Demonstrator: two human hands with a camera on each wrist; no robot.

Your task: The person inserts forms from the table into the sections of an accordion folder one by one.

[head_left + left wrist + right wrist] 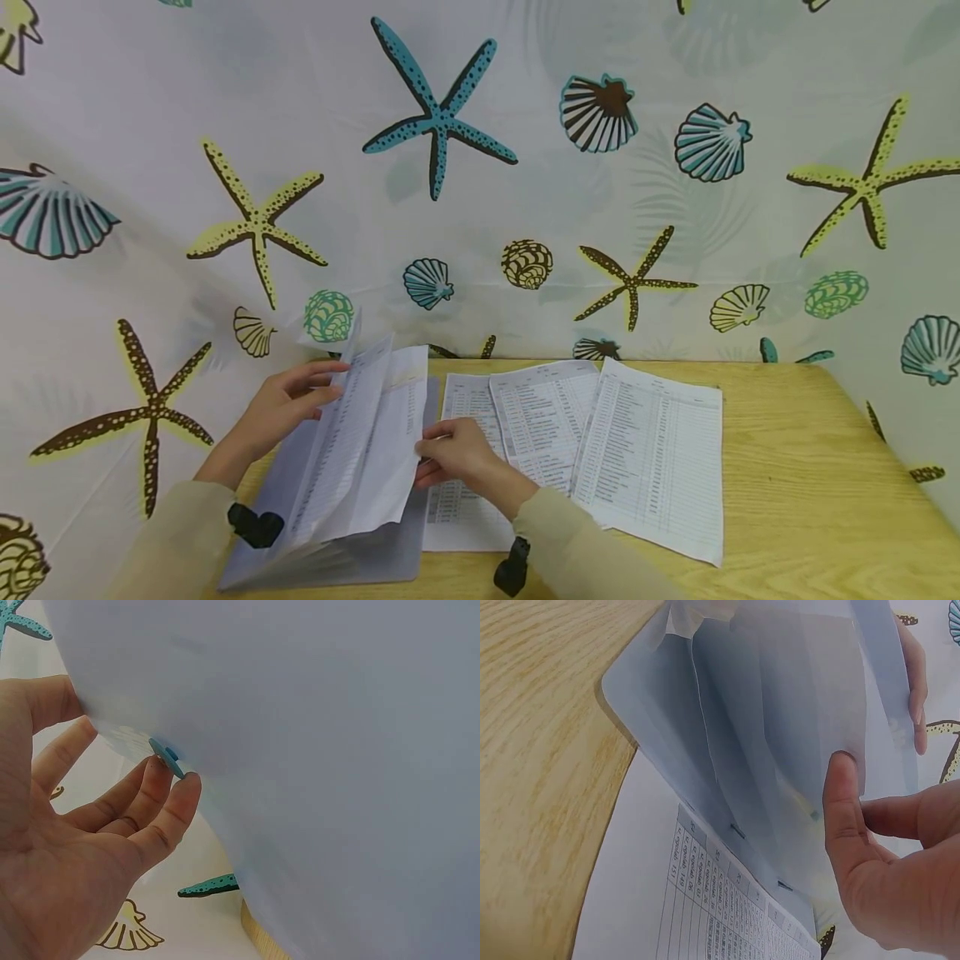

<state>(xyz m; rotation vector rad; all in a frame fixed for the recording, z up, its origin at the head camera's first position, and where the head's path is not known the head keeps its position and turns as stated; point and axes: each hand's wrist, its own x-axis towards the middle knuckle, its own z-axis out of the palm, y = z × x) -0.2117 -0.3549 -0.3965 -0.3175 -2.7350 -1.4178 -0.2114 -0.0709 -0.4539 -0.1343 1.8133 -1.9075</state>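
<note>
A bluish translucent plastic folder (390, 557) lies opened on the table, its cover raised at the left. Several sheets stand up inside it. My left hand (288, 404) holds the raised cover by its edge; in the left wrist view, fingertips touch a blue snap button (166, 757) there. With thumb and fingers, my right hand (461, 454) pinches the right edge of a white paper sheet (393, 467) lifted inside the folder. In the right wrist view the thumb lies on the near face of that sheet, and the folder's inside shows as a gap between layers.
Right of the folder, three printed sheets overlap on the wooden table (817, 467): a left one (465, 529), a middle one (543, 408) and a right one (652, 467). A curtain (480, 225) with starfish and shells hangs behind and along both sides.
</note>
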